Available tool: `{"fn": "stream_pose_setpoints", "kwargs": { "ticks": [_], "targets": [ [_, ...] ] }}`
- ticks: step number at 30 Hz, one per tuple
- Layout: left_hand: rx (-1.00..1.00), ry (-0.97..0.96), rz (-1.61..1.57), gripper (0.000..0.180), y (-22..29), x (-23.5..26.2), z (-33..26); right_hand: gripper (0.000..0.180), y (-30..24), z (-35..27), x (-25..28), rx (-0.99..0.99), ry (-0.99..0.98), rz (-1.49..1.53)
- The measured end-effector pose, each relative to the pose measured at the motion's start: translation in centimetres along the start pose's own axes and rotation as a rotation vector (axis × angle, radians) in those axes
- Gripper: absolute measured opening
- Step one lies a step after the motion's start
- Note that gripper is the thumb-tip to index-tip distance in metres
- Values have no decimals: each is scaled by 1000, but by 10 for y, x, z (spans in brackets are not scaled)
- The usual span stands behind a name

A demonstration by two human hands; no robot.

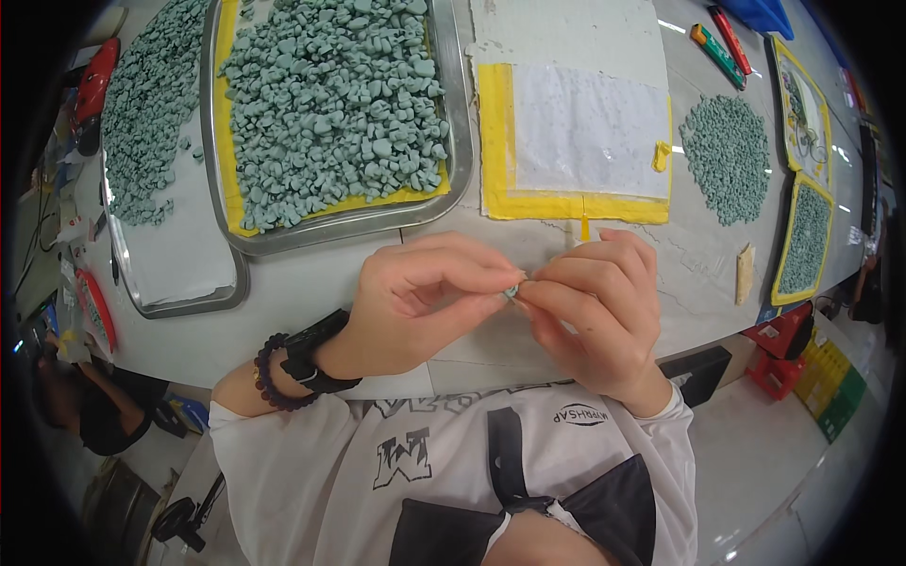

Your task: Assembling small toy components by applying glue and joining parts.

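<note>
In front of my chest, a small grey-green piece (511, 291) is pinched between the fingertips of both hands. My left hand (415, 297) is closed on it with thumb and forefinger. From the other side my right hand (599, 307) meets it, its fingertips pressed together at the piece and its other fingers curled. The fingers cover most of the piece, so its exact kind cannot be made out. Beyond my left hand, a metal tray (461, 151) with a yellow-edged lining holds a heap of similar green pieces (330, 104).
Left of that stands another tray (189, 274) with green pieces. A yellow-taped board (585, 132) lies ahead. To the right are a pile of small green pieces (725, 158), a green cutter (717, 55), a red cutter (730, 40) and yellow-framed trays (778, 294).
</note>
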State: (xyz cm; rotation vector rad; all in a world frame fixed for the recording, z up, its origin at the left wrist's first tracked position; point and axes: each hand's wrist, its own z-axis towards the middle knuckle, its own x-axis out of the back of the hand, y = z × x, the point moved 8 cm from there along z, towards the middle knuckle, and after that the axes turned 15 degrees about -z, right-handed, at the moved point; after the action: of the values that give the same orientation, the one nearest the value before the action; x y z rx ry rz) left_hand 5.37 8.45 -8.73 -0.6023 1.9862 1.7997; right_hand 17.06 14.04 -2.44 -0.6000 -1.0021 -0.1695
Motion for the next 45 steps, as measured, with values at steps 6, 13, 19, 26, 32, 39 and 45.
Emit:
{"fn": "stream_pose_setpoints", "kwargs": {
  "ticks": [6, 13, 19, 26, 32, 39, 45],
  "targets": [
    [-21, 3, 24, 22, 1, 1, -1, 27, -3, -1, -3, 14, -4, -8],
    [-57, -5, 125, 22, 10, 1, -1, 26, -9, -1, -3, 59, -36, -101],
    [-427, 204, 753, 21, 118, 26, -26, 37, 22, -31, 30, -10, -72, -137],
    [-463, 432, 1445, 24, 149, 74, -11, 55, 27, -28, 0, -28, -428, -305],
    [-424, 124, 1556, 25, 107, 53, 21, 52, 23, -28, 3, 29, -337, -115],
    [-438, 196, 1044, 29, 123, -1, 3, 48, 30, -46, 27, -111, 66, 228],
    [375, 148, -456, 19, -7, -8, 1, 44, 8, -19, 33, -128, 133, 594]
  ]
}}
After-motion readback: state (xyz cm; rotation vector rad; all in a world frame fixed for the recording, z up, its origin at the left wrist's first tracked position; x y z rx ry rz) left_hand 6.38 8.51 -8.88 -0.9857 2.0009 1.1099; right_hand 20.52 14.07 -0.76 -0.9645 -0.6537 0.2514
